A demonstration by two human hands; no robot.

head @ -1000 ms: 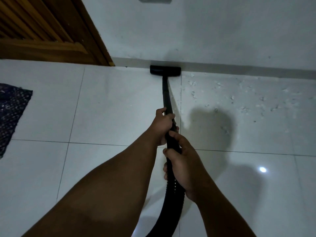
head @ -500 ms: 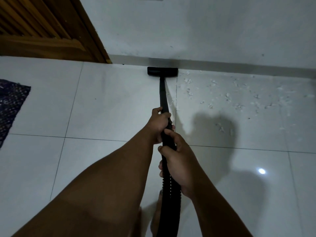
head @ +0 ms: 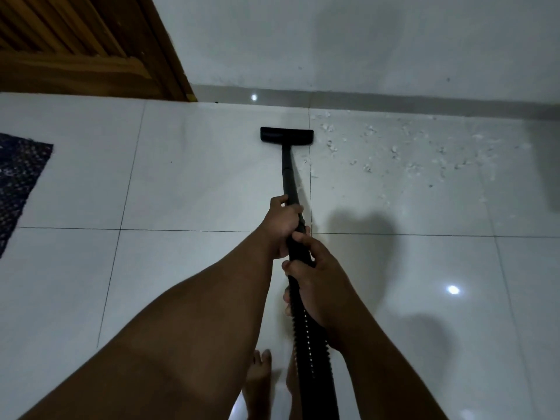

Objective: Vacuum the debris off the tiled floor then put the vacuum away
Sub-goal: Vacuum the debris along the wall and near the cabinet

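Observation:
A black vacuum wand (head: pixel 288 174) runs from my hands down to a flat black floor nozzle (head: pixel 286 136) resting on the white tiled floor (head: pixel 188 183), a short way out from the wall. My left hand (head: pixel 280 225) grips the wand higher up. My right hand (head: pixel 313 280) grips it just behind, where the ribbed black hose (head: pixel 312 353) begins. Small white scraps of debris (head: pixel 394 153) are scattered over the tile to the right of the nozzle, up to the skirting.
A wooden louvred door (head: pixel 75 47) stands at the upper left. The grey wall and skirting (head: pixel 394 100) run along the back. A dark patterned mat (head: pixel 18 177) lies at the left edge. My bare feet (head: pixel 257 383) are below the hose.
The nozzle has been pulled back from the skirting toward me. The view has tipped downward, so my feet now show.

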